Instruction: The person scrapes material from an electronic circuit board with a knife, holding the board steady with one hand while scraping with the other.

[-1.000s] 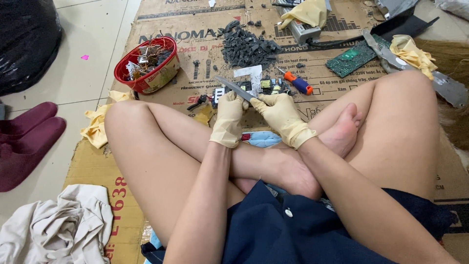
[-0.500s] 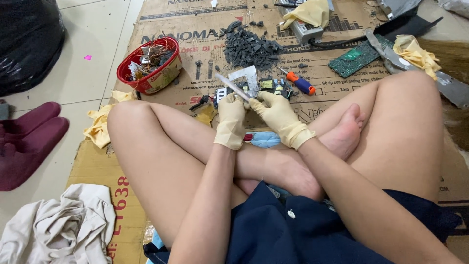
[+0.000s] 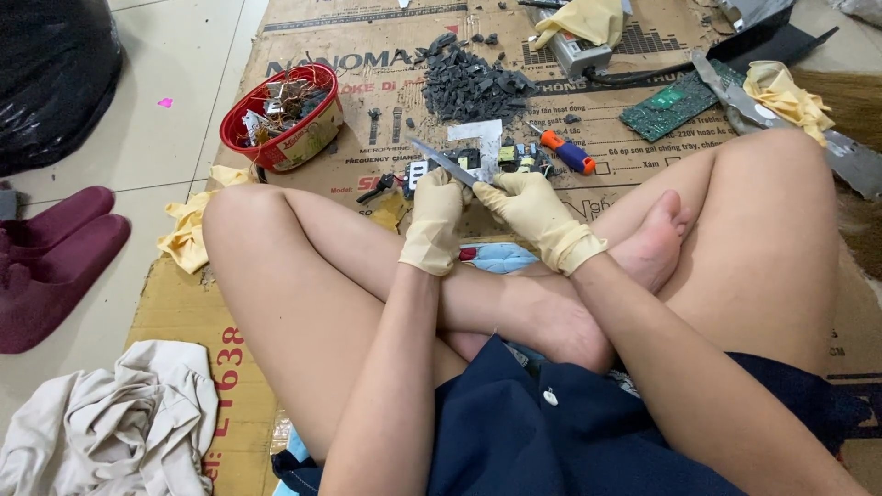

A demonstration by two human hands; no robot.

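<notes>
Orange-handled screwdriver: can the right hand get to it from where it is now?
Probably yes. The screwdriver lies on the cardboard just beyond the right hand, with nothing over it. But that hand seems to be holding a knife, so it would likely have to let go first.

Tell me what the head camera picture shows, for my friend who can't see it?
A person sits cross-legged on flattened cardboard, both gloved hands together over their shins: the right hand holds a thin metal blade, the left hand grips something small against it. Ahead lie a red bowl of scrap parts, a grey chip pile and an orange-handled screwdriver.
</notes>
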